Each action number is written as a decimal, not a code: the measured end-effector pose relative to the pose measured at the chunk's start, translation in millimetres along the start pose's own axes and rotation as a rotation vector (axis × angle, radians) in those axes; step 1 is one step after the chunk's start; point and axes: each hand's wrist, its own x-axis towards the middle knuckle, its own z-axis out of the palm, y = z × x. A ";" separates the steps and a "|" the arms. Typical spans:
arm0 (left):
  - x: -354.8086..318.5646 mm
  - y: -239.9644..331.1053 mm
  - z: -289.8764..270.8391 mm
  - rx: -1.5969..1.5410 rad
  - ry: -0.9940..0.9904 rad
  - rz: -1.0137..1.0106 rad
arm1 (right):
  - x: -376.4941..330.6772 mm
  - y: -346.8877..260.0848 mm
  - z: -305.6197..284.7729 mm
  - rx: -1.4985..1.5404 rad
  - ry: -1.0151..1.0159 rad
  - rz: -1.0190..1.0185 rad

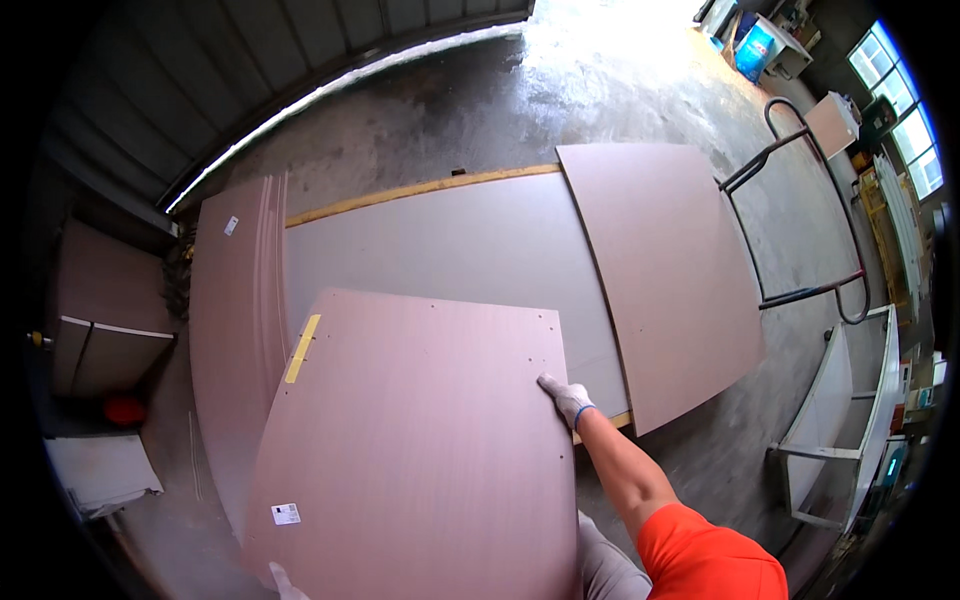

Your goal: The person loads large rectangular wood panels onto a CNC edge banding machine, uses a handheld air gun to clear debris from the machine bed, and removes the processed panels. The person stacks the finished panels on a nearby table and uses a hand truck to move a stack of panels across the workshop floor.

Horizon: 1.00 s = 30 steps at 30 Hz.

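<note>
Closest, a pinkish board (420,420) is spanning between both hands, its side edges running forward and its far end covering part of a pale sheet (440,240). From the right hand (568,398), whose grip is clamping the right edge, it is stretching leftward; that hand is sitting nearer the far end. The left hand (285,583) is touching the near left edge, mostly cut off, so I cannot tell its grip
</note>
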 end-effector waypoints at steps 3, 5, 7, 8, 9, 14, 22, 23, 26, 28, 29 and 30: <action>-24.6 -39.1 47.7 -0.091 0.003 -0.155 | -25.9 -8.0 -11.6 -0.051 -0.046 -0.052; -28.7 -76.1 67.9 -0.160 -0.038 -0.225 | -30.8 8.5 -23.0 -0.052 -0.044 -0.133; -20.4 -110.5 95.2 -0.251 -0.163 -0.241 | -12.9 27.8 -36.0 -0.128 -0.003 -0.125; -5.2 -131.0 109.7 -0.409 -0.097 -0.313 | -13.7 24.2 -36.4 -0.131 0.012 -0.148; 12.1 -168.1 106.4 -0.495 -0.229 -0.241 | -21.1 20.6 -41.4 -0.142 0.020 -0.163; 30.0 -244.8 132.4 -0.531 -0.325 -0.317 | 12.1 93.7 -87.9 -0.116 0.003 -0.331; 21.6 -277.3 69.5 -0.293 -1.404 -0.595 | -189.5 340.1 -239.3 -0.379 0.004 -0.017; 5.9 -265.5 47.4 -0.159 -1.436 -0.542 | -223.0 385.5 -264.5 -0.461 -0.006 0.062; -52.6 -235.4 -8.4 0.436 -0.655 -0.333 | -305.6 373.8 -297.5 -0.655 -0.090 -0.006; -117.6 -196.9 -33.4 0.728 -0.691 -0.156 | -333.3 370.4 -324.6 -0.643 0.004 -0.030; -129.2 -183.6 -43.7 0.930 -0.700 -0.070 | -340.3 390.1 -342.6 -0.589 0.089 -0.107; -149.0 -178.8 -41.2 1.113 -0.702 0.022 | -340.2 409.6 -365.0 -0.548 0.183 -0.189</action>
